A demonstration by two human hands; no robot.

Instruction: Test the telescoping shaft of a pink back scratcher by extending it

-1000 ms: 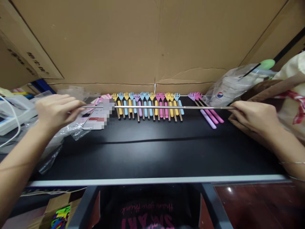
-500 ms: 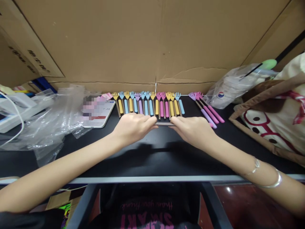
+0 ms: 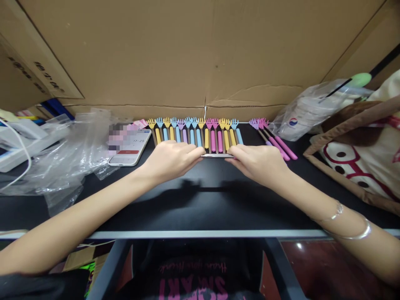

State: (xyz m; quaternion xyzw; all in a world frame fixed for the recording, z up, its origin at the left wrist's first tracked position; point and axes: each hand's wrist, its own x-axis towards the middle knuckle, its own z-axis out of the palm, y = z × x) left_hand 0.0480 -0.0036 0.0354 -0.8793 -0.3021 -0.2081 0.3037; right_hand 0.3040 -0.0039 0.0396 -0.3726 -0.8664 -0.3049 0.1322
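Note:
Between my hands runs a slim metal shaft of a back scratcher (image 3: 218, 156), held level above the black table; its ends are hidden inside my grip. My left hand (image 3: 171, 160) is closed round one side of it, and my right hand (image 3: 259, 164) closes round the other. Just behind lies a row of small back scratchers (image 3: 213, 141) with claw heads in yellow, blue, purple and pink, their heads toward the cardboard. Right of the row, a few pink and purple back scratchers (image 3: 283, 146) lie slanted, partly behind my right hand.
A phone (image 3: 133, 152) and crumpled clear plastic bags (image 3: 71, 154) lie to the left. At the right stand a bagged drink cup (image 3: 301, 121) and a cloth bag (image 3: 350, 166). A cardboard wall (image 3: 156, 54) rises behind the black table (image 3: 200, 212).
Both hands, still gripping the shaft, sit slightly higher in view. The exposed shaft between them looks a little longer. The view has shifted slightly.

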